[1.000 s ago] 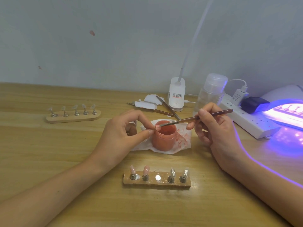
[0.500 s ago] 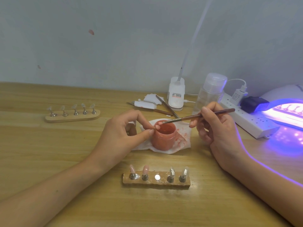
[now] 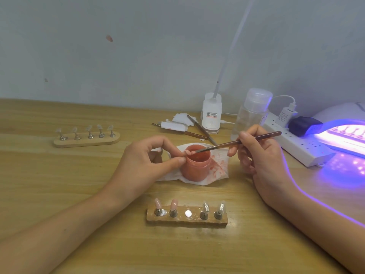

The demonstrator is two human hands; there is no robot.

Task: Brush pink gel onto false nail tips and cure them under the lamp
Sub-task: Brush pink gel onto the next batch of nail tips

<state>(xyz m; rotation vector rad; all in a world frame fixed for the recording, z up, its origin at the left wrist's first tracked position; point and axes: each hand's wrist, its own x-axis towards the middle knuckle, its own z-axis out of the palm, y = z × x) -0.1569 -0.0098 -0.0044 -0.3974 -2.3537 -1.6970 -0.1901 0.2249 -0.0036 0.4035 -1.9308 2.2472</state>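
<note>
While the left hand (image 3: 146, 163) keeps its thumb and forefinger pinched on the stem of one nail tip (image 3: 188, 152) just above the open jar of pink gel (image 3: 195, 167), the brush (image 3: 237, 142) has shifted only a little over the last second: its bristles lay right on the tip, drew back slightly toward the right, and now sit at the tip's outer end, over the jar's mouth. The right hand (image 3: 260, 161) holds the handle like a pen, fingers closed round it, and has barely moved otherwise. That small back-and-forth reads as short coating strokes, so this tip is probably mid-coat, not finished. The jar stands on a stained tissue (image 3: 219, 167). On the near wooden holder (image 3: 186, 220) two tips at the left are already pink, the middle spot is bare, and two at the right look uncoated, so roughly half of this row remains. At the right the lamp (image 3: 345, 133) glows violet with another row inside it. A further holder (image 3: 87, 140) of clear tips waits well apart at the left.
</note>
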